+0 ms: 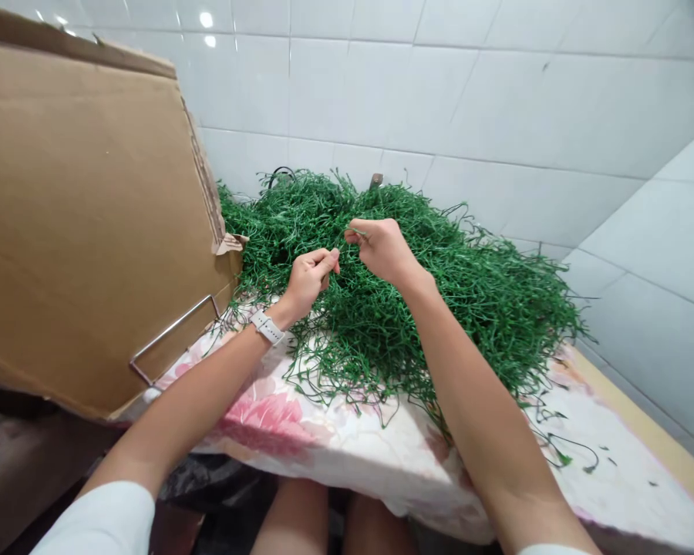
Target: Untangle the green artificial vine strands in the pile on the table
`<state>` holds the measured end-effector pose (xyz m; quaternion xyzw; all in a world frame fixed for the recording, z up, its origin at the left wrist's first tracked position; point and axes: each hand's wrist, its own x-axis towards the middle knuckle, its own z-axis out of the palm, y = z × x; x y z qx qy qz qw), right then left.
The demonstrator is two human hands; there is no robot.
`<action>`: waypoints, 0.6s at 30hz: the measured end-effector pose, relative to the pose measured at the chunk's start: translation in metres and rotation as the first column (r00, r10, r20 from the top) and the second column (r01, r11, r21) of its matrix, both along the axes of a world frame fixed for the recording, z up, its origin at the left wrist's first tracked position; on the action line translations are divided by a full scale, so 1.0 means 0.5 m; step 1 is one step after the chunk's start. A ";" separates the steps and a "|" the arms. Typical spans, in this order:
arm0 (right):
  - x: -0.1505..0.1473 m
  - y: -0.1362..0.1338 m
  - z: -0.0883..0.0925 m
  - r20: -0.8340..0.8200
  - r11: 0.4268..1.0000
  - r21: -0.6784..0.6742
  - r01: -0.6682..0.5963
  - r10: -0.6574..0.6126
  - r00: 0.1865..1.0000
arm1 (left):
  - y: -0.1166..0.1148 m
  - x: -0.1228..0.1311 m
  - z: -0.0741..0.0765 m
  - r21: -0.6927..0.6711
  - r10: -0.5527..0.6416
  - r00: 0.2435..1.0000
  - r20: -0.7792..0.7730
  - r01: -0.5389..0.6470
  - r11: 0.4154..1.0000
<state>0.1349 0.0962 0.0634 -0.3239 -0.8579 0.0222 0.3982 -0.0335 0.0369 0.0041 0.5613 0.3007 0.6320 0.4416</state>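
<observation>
A large heap of thin green plastic-looking stems (486, 301) lies tangled on a table (347, 432) with a flowered cover. Over the middle of the heap, my right hand (382, 250) is closed in a pinch on a green stem (355, 230) that pokes out past the fingers. Just to its left and slightly lower, my left hand (312, 281) is also pinched closed, thumb against the index finger. What lies between those left fingertips is too small to make out. The two hands are close together but apart.
A big cardboard sheet or box side (92, 223) stands at the left, with a bent metal wire frame (173, 331) at its foot. White wall tiles (382, 92) rise behind the heap. Loose stems (567, 455) are scattered near the table's right side.
</observation>
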 end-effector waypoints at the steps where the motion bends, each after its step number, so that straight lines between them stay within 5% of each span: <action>1: 0.016 0.006 0.004 -0.034 0.997 0.005 0.074 -0.074 0.997 | -0.005 0.002 -0.001 0.020 0.000 1.000 -0.016 0.000 1.000; 5: 0.115 0.033 0.021 -0.260 0.864 -0.095 0.494 -0.501 0.826 | -0.011 0.011 -0.013 0.030 -0.074 0.997 0.012 0.074 0.997; 8: 0.161 0.042 0.027 -0.174 0.810 -0.176 0.560 -0.585 0.792 | 0.002 0.014 -0.023 -0.040 -0.109 0.988 0.109 0.113 0.993; 14: 0.128 0.018 0.044 -0.003 0.854 -0.098 0.510 -0.513 0.858 | 0.007 0.009 -0.008 -0.170 -0.094 0.956 0.279 0.146 0.975; 16: 0.106 0.003 0.054 0.010 0.938 -0.182 0.295 -0.298 0.954 | 0.002 0.010 0.004 -0.184 -0.109 0.950 0.292 0.168 0.969; 18: 0.081 -0.010 0.060 0.016 0.949 -0.315 -0.003 0.009 1.000 | 0.001 0.013 0.016 -0.165 -0.120 0.949 0.292 0.173 0.971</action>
